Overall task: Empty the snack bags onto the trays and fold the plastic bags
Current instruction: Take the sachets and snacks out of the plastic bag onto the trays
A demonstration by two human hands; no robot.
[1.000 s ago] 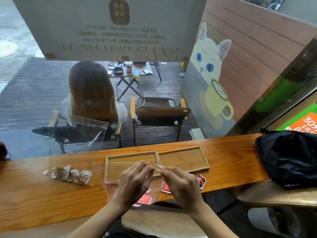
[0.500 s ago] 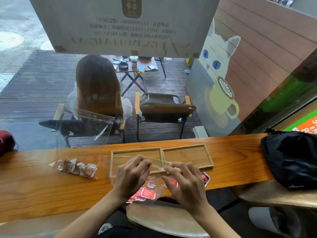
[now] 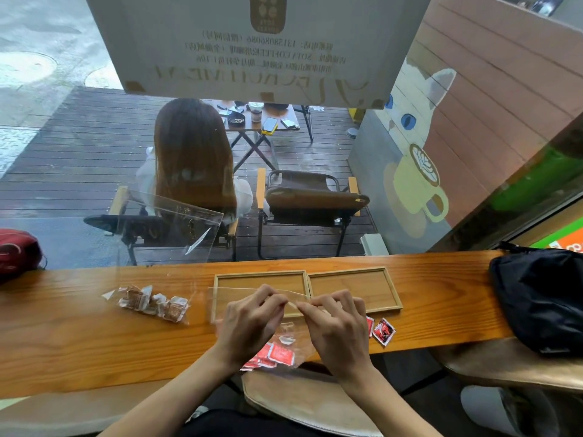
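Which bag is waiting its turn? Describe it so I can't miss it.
On the wooden counter, look left of the two trays. A clear bag lies there untouched, holding brown wrapped snacks, unlike the bag of red packets pinched in both hands.

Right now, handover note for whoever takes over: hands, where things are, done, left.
Left hand and right hand: both pinch the top edge of the clear bag of red packets, held over the counter's near edge in front of the left tray.
Second clear bag with brown snacks lies on the counter, left of the trays.
One red packet lies loose on the counter, in front of the right tray.
Done: nothing on either tray.
Left: open this bag, tip it onto a tray, empty the brown bag, fold both bags.
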